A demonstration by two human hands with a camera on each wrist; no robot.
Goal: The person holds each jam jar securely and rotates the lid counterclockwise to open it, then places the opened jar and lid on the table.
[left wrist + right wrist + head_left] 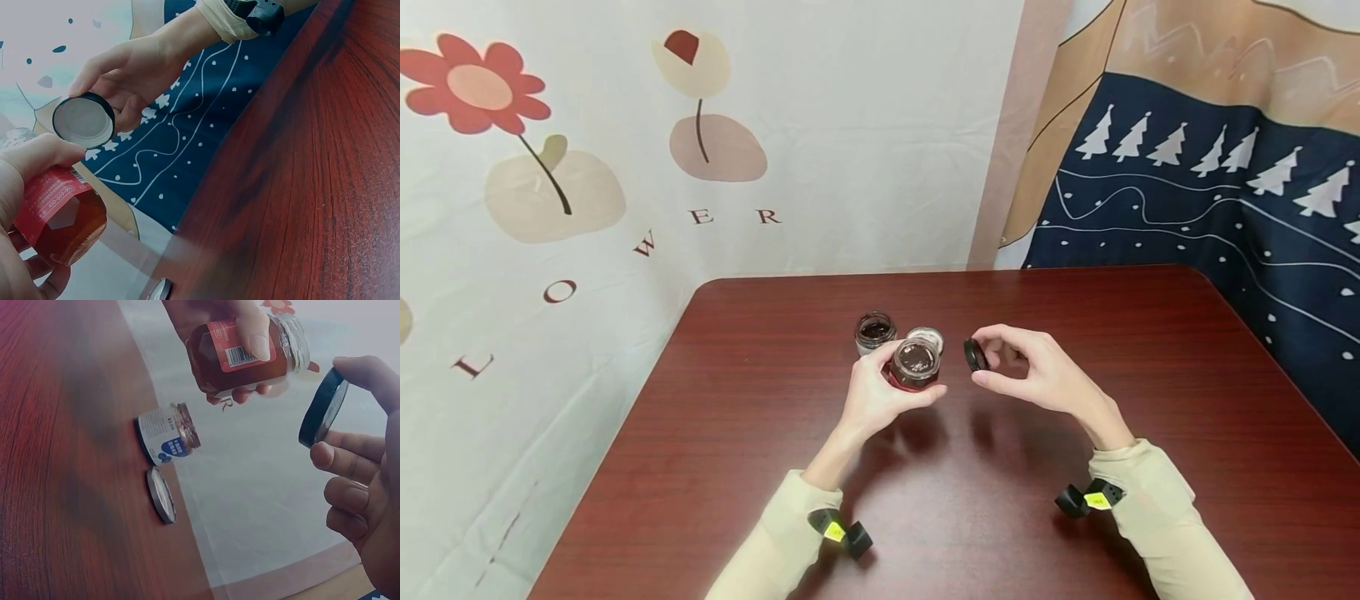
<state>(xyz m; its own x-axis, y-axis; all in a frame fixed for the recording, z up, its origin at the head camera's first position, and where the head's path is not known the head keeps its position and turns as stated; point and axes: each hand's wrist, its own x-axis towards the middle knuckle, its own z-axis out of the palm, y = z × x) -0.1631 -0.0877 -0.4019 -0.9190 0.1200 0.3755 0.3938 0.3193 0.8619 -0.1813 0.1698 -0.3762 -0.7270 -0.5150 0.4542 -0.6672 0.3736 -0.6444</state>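
My left hand [872, 395] grips a glass jar [240, 356] of amber-brown contents with a red label, held above the table; its mouth is uncovered. Between thumb and fingertips my right hand [1037, 367] pinches a black screw lid [84, 121], tilted so its pale inner side faces the jar. Lid and jar are apart. Behind the left hand stands a second jar [876, 331], open at the top, with a white and blue label [170, 448]. Its lid, apparently, is a loose round lid [162, 495] lying on the table beside it.
The red-brown wooden table [737, 400] fills the lower part of the head view. Behind it hang a white flower-print cloth [850, 167] and a dark blue cloth [1150, 217] with white trees. Each wrist wears a small black camera [1097, 497].
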